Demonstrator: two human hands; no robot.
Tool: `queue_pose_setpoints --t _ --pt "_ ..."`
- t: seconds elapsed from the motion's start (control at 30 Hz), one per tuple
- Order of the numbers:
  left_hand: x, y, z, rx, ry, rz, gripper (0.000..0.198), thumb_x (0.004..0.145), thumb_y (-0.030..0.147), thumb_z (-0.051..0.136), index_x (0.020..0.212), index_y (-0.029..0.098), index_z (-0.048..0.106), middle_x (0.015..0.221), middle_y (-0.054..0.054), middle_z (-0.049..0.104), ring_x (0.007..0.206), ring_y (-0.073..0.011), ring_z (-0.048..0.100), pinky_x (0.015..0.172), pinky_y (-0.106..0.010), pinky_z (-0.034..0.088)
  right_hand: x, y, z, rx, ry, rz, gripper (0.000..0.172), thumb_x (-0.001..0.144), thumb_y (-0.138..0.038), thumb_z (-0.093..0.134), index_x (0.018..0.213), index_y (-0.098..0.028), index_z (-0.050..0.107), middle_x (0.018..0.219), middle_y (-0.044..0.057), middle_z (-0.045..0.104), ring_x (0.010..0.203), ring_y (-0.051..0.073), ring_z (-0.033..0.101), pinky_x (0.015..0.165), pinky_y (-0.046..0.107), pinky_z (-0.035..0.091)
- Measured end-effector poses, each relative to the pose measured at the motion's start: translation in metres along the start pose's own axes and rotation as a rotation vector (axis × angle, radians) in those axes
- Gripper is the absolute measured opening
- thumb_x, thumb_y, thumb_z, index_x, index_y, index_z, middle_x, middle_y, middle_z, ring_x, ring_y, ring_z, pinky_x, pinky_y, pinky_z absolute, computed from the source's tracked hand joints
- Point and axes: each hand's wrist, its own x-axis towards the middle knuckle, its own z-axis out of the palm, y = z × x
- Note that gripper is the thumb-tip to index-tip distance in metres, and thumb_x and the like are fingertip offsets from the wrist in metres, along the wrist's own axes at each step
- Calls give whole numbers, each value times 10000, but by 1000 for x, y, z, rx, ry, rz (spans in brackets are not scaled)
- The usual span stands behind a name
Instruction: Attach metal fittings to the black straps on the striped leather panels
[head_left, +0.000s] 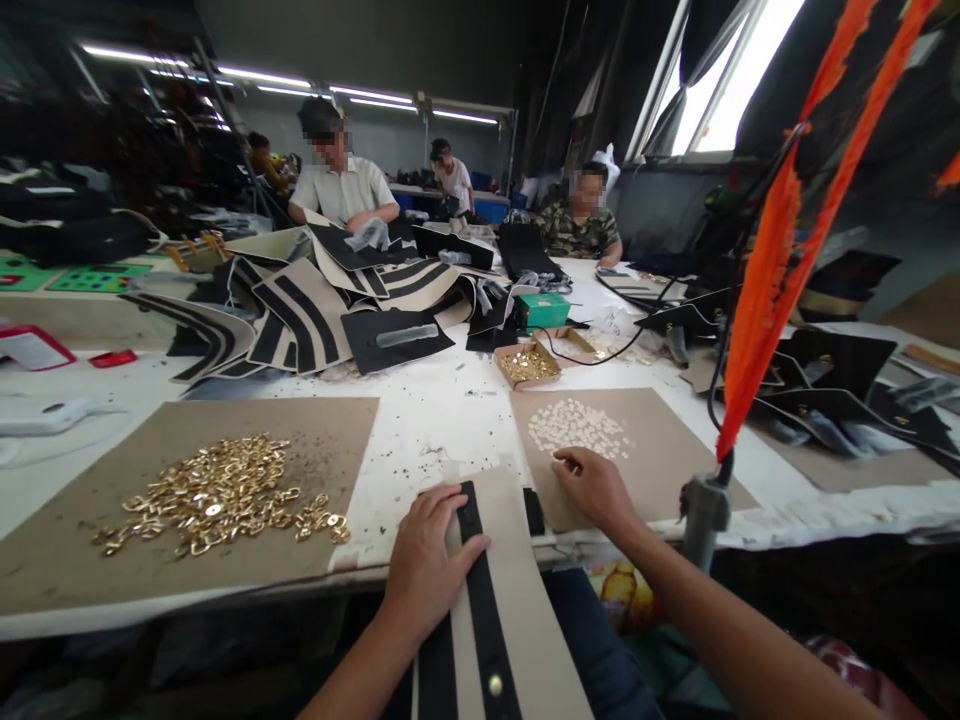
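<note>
My left hand (426,556) lies flat with fingers spread on a beige bag panel with a black strap (495,620) that hangs over the table's near edge; a small metal stud shows low on the strap. My right hand (592,487) rests on a brown card sheet (675,440), fingers curled at the near edge of a heap of small white pieces (576,427). Whether it pinches one of them is too small to see.
A pile of gold metal rings (225,492) lies on a brown sheet at left. Behind are striped panels (300,315), a box of gold parts (526,365), a green box (541,310) and black pieces at right. An orange strap (780,240) hangs over a grey post (701,515). Three people sit at the far side.
</note>
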Motion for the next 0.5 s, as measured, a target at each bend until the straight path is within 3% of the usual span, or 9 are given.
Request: queue_pose_setpoints --t 0.1,0.27,0.4,0.5 --pt "0 1 0 -6 7 -19 423 776 294 798 1164 222 645 1316 -81 649 1257 -300 576 1099 -535 472 11 17 -5 -66 -33 -12 262 868 -332 590 1010 -204 770 930 62 748 839 221 666 777 300 462" --pt "-2 5 -2 -18 13 -30 433 760 285 808 1158 215 652 1301 -81 660 1248 -299 581 1091 -517 475 19 15 0 -126 -103 0 222 848 -320 607 938 -218 783 948 67 757 865 235 666 784 314 447" --pt "-4 7 -3 -30 14 -42 448 745 286 822 1154 220 653 1297 -77 661 1250 -300 578 1092 -509 467 18 9 -4 -106 -222 20 166 806 -305 633 799 -223 777 809 36 756 760 206 671 694 281 449" --pt "-7 8 -3 -36 13 -53 466 735 285 830 1160 229 649 1299 -75 658 1256 -300 570 1089 -509 460 17 8 -8 -72 -328 40 167 787 -317 643 804 -220 778 725 14 743 650 178 657 619 261 447"
